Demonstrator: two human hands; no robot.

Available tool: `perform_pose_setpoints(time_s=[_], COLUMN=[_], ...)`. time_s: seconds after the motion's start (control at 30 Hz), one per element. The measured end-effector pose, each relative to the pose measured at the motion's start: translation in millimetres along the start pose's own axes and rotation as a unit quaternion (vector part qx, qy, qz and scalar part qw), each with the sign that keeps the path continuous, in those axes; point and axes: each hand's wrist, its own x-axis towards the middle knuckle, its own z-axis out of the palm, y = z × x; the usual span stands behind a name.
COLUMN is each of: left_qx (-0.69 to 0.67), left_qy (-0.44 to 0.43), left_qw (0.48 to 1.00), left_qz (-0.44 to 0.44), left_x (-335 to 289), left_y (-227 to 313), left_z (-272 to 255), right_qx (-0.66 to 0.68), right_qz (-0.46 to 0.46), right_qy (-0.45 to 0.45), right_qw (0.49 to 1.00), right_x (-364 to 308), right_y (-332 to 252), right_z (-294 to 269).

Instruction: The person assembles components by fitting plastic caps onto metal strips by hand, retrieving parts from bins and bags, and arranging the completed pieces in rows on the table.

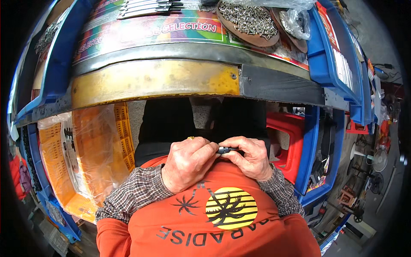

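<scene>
Close to my body, just past the front of the orange shirt, both hands work on a small dark piece with a silvery part [223, 150]. My left hand [188, 162] is closed, its thumb and fingers pinching the piece's left end. From the other side my right hand [249, 157] pinches the black right end between thumb and fingertips. The fingers cover most of the piece, so its exact kind cannot be made out.
Ahead is a workbench edge [154, 79]. On the bench lie several flat metal pieces with dark ends [150, 7] and a brown dish [257, 39] of small metal rivets or screws. Blue bins [327, 51] flank it. An orange crate [53, 150] stands left, a red stool [295, 141] right.
</scene>
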Motion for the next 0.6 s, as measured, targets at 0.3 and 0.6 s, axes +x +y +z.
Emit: perform_pose_setpoints(time_s=[0.3,0.6], left_qx=[0.004,-0.010], left_qy=[0.016,0.014], left_qw=[1.000,1.000], left_qz=[-0.001,0.004], left_x=[2.2,0.6], left_y=[0.8,-3.0], left_z=[-0.6,1.1], right_qx=[0.006,-0.006], right_qz=[-0.003,-0.013], right_qy=[0.018,0.027], right_qw=[1.000,1.000], right_x=[1.9,0.2], right_y=[-0.8,4.2], right_z=[1.7,4.2])
